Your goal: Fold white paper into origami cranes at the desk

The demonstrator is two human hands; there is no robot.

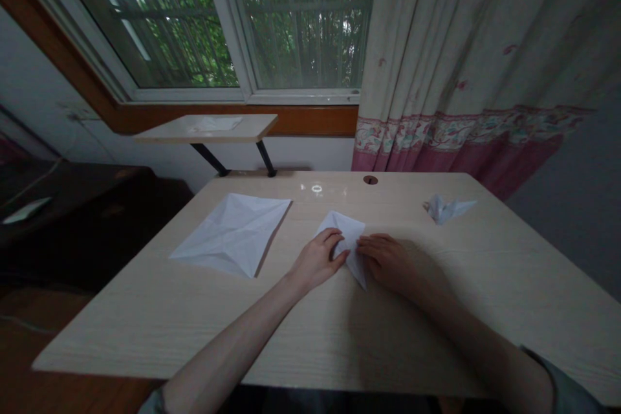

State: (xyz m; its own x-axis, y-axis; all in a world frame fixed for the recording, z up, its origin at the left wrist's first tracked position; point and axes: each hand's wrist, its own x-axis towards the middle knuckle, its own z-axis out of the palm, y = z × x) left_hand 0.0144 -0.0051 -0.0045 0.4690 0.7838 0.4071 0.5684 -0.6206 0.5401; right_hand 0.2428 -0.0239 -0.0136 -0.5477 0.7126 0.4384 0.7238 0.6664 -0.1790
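Note:
A small folded white paper [347, 233] lies on the light wooden table [310, 330] in front of me. My left hand [317, 260] rests on its left side, fingers curled and pressing the paper down. My right hand [385, 260] presses on its right side, fingertips meeting the left hand's near a fold. A larger creased white sheet [235, 233] lies flat to the left, untouched. A finished folded paper figure [445, 208] sits at the far right of the table.
A small wooden shelf on black brackets [208, 128] stands behind the table under the window [233, 19]. A patterned curtain [475, 58] hangs at the right. A dark cabinet [72, 207] stands left. A round cable hole [370, 180] is in the table's back edge.

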